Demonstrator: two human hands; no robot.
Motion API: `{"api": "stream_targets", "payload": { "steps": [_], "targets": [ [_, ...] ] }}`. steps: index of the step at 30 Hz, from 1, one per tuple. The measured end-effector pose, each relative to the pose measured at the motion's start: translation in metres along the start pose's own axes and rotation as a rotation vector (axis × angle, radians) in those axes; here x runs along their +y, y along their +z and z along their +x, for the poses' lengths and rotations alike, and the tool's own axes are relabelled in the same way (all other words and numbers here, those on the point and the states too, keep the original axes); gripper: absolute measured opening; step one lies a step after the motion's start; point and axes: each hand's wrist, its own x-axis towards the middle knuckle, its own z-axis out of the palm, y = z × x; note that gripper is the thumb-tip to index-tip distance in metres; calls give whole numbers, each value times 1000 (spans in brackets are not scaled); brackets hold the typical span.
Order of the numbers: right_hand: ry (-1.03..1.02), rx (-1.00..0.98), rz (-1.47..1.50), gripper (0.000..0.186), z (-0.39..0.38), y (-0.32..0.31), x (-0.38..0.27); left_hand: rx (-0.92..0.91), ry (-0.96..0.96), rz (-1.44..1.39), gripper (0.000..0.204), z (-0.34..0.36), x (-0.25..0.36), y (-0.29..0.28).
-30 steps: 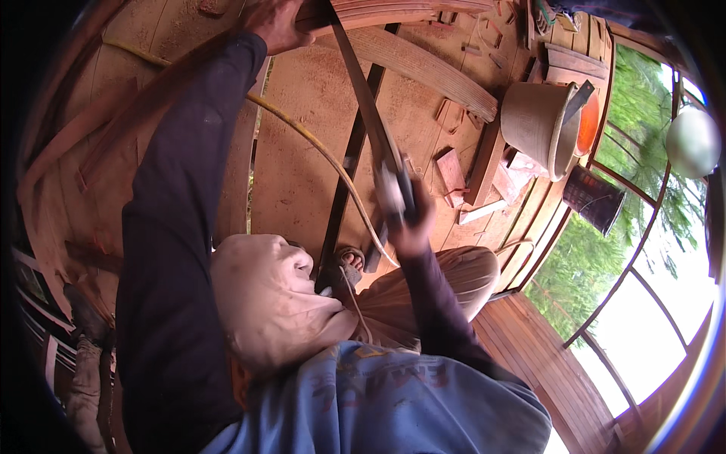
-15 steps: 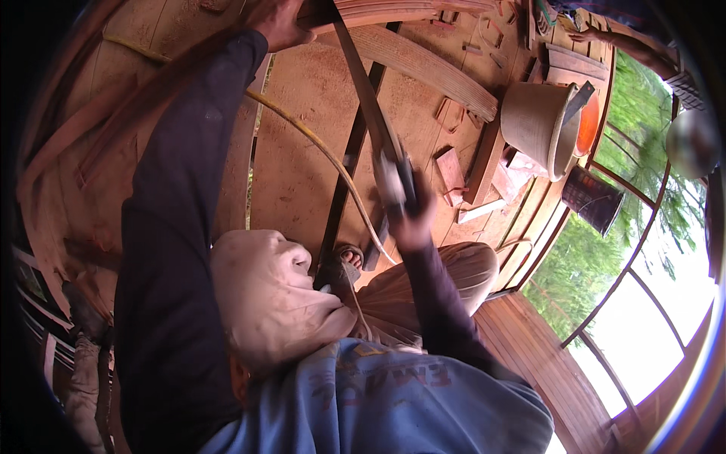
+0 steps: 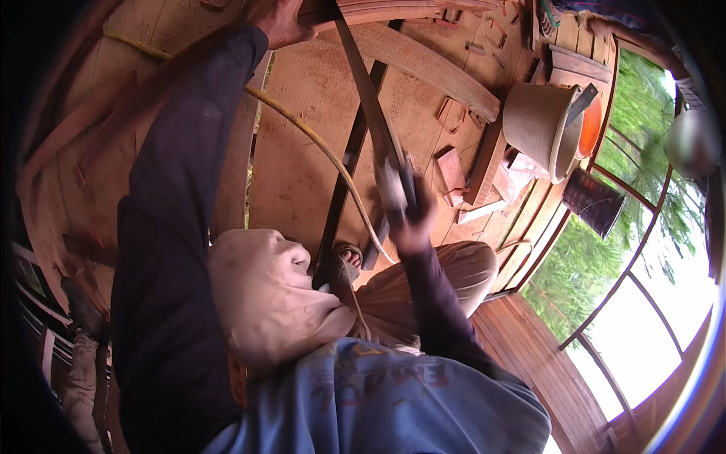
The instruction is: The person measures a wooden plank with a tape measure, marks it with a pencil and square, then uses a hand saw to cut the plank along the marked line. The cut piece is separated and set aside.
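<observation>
Right hand (image 3: 412, 223) is gripping the handle end of a long saw (image 3: 370, 110), fingers wrapped around it; that end is showing motion blur, so finger detail is getting lost. Blade is slanting up and left from the hand, its far end meeting a reddish board (image 3: 389, 10) at the top edge of view. Left hand (image 3: 281, 24) is resting up there too, right beside the far end of the blade, apparently touching the wood. Upper rim is cutting off its fingers, so can't tell whether it's clamping or just pressing.

Below the board, a thick beam (image 3: 427, 68) is lying on the plank floor (image 3: 291, 181), passing behind the blade. Yellow hose (image 3: 302, 136) is curving across the floor to the left of the saw. Sandalled foot (image 3: 349, 257) is sitting below the right hand, near the hose.

To the right: wood block (image 3: 451, 168) is lying on the floor among offcuts; pale bucket (image 3: 533, 125) is tilting in view, with an orange bucket (image 3: 591, 129) showing just behind it. Dark tin (image 3: 594, 200) is standing near both. Co-worker's hand (image 3: 603, 27) is showing at upper right.
</observation>
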Motion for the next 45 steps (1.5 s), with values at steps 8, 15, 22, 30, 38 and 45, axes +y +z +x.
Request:
{"api": "stream_targets", "payload": {
  "steps": [8,15,22,30,38,45],
  "targets": [
    [-22,20,108,29,95,41,-12,108,18,136,68,-10,16,-4],
    [1,45,-21,30,0,5,2,59,112,-22,70,9,-19,23],
    [35,-71,63,33,72,25,-7,98,-5,132,61,-10,13,-7],
    [12,-51,69,37,-9,-5,8,80,38,-83,59,2,-15,14],
    [-105,55,32,29,119,52,-14,80,6,138,64,-8,25,-5],
    [72,-86,80,37,-18,-9,22,-28,-3,80,77,-5,3,-6]
  ]
}}
